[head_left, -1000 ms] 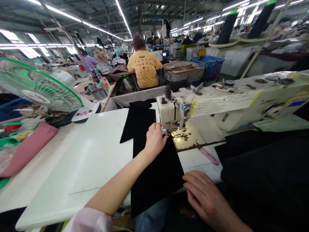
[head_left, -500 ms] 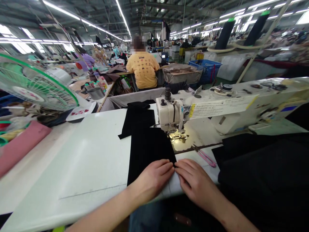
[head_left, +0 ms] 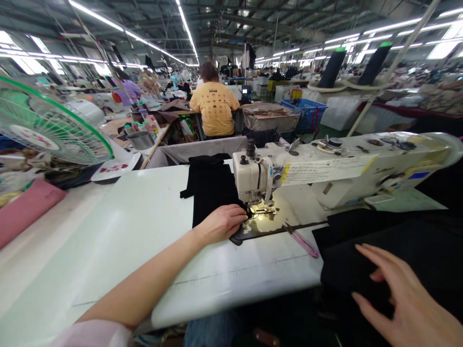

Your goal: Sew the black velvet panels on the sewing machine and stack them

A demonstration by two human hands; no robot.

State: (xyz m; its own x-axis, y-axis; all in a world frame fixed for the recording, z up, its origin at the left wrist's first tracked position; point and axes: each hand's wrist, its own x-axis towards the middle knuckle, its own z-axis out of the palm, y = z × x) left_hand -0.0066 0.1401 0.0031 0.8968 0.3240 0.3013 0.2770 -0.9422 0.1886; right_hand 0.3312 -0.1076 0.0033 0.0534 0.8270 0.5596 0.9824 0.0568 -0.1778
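Note:
My left hand (head_left: 224, 222) is beside the needle area of a white sewing machine (head_left: 253, 176), its fingers closed at the near edge of a black fabric piece (head_left: 211, 185). That piece lies on the pale table, its right edge against the machine head. Over at the right, my right hand (head_left: 401, 294) is open, thumb and fingers apart, above a heap of black fabric (head_left: 383, 255); I cannot tell whether it touches the heap. Pink-handled thread snips (head_left: 302, 241) lie on the table between my hands.
A green-rimmed fan (head_left: 54, 127) stands on the left, near pink cloth (head_left: 31, 207). Dark thread cones (head_left: 332, 67) rise behind the machine. A person in a yellow shirt (head_left: 215, 108) sits ahead, back turned, with a blue crate (head_left: 306, 113) to the right.
Both hands were together at the fabric's near edge. The fabric has moved away from me along the machine, my left hand with it. My right hand has let go and moved right to the heap.

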